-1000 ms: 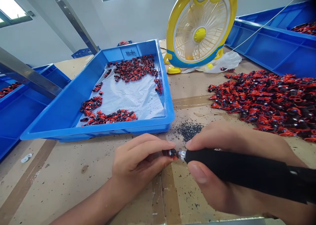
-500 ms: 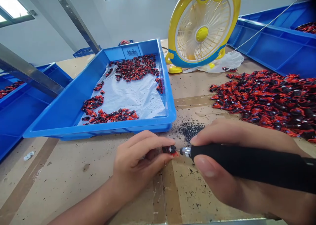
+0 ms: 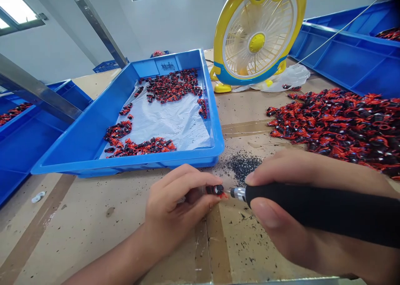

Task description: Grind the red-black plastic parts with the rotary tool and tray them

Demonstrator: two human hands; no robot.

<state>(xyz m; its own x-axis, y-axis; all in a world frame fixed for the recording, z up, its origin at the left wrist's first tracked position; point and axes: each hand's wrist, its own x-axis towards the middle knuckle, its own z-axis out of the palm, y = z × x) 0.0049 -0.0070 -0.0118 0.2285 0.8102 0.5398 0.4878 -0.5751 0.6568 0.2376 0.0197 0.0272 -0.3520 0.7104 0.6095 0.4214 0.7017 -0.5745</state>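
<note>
Between its thumb and fingers, my left hand (image 3: pixel 179 201) pinches a small black-and-red plastic part (image 3: pixel 215 189) over the worktable. Thin red points stick out of the part's right end. My right hand (image 3: pixel 290 222) is wrapped round a thick black pen-shaped rotary tool (image 3: pixel 321 212) with a metal collet at its tip. A thin bit runs from the collet toward the part; whether it touches is too small to tell. Dark shavings (image 3: pixel 242 166) lie in a heap just behind the two hands.
A blue tray (image 3: pixel 131 167) lined with white sheet holds many similar parts. To the right lies a large pile of black-and-red parts (image 3: pixel 340 126). A yellow fan (image 3: pixel 256 43) stands at the back, near blue bins (image 3: pixel 346 56). A metal post (image 3: pixel 37 91) rises on the left.
My right hand and the tool have shifted slightly right, widening the space between collet and part. My left hand keeps its pinch on the part almost unmoved.
</note>
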